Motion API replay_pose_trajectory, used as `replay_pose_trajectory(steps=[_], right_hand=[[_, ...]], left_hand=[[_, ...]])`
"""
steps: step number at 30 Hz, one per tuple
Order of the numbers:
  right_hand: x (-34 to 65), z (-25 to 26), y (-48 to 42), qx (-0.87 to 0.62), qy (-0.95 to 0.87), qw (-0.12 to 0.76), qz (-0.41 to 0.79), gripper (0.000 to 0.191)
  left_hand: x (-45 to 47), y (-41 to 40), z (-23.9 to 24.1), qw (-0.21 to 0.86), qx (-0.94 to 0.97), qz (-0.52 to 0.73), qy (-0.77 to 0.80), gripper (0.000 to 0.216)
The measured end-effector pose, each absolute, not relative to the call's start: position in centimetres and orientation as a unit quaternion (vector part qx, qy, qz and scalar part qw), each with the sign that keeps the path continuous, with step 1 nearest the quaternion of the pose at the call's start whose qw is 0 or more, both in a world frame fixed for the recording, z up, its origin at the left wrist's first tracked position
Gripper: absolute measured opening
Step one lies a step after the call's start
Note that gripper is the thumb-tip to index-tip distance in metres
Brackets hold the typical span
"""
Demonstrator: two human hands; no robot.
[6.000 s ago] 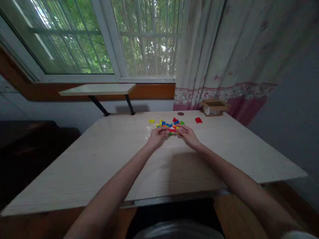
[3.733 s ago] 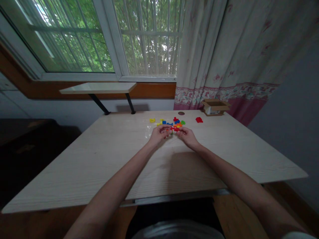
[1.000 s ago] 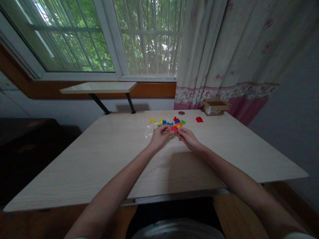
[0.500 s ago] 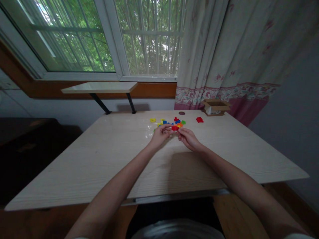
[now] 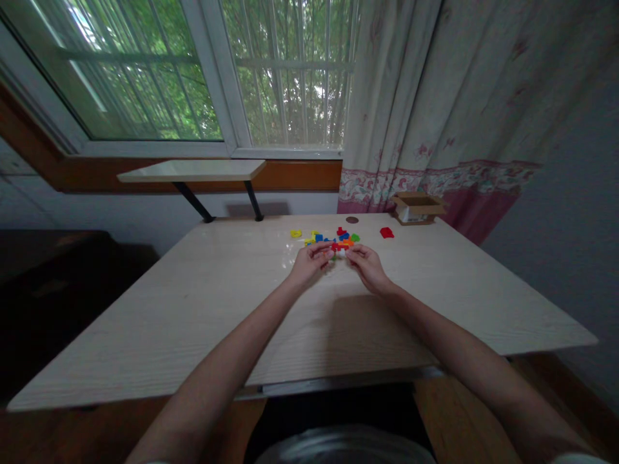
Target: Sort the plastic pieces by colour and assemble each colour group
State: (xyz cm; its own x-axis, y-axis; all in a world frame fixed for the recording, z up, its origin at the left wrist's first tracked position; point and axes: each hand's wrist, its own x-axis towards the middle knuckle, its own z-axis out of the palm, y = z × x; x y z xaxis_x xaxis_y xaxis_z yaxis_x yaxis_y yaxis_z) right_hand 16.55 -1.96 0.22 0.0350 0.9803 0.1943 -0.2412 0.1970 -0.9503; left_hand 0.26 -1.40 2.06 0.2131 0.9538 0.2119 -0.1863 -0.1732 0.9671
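Observation:
My left hand (image 5: 309, 264) and my right hand (image 5: 366, 265) meet over the far middle of a pale wooden table (image 5: 193, 309). Both have their fingers pinched together on a small cluster of coloured plastic pieces (image 5: 338, 247), red and orange, held between the fingertips. Just beyond the hands lies a scatter of loose coloured pieces (image 5: 329, 237) in blue, yellow, green and red. A yellow piece (image 5: 295, 233) lies apart at the left and a red piece (image 5: 385, 232) apart at the right.
A small open cardboard box (image 5: 416, 207) stands at the table's far right corner, with a dark round disc (image 5: 353, 220) near it. A narrow shelf (image 5: 191, 171) on brackets hangs under the window. A curtain (image 5: 435, 96) hangs at the right.
Over the frames both hands stay together at the pieces, with small finger shifts. In the last half second the held red piece has sunk slightly between the fingertips.

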Motion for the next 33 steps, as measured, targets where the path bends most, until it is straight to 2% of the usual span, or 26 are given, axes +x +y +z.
replay_pose_trajectory(steps=[25, 33], right_hand=[[16.3, 0.0, -2.1, -0.375, -0.485, 0.609, 0.503, 0.035], [16.5, -0.3, -1.7, -0.386, -0.470, 0.599, 0.521, 0.036]], left_hand=[[0.3, -1.0, 1.0, 0.618, 0.527, 0.501, 0.299, 0.055], [0.2, -0.9, 1.1, 0.556, 0.568, 0.503, 0.340, 0.052]])
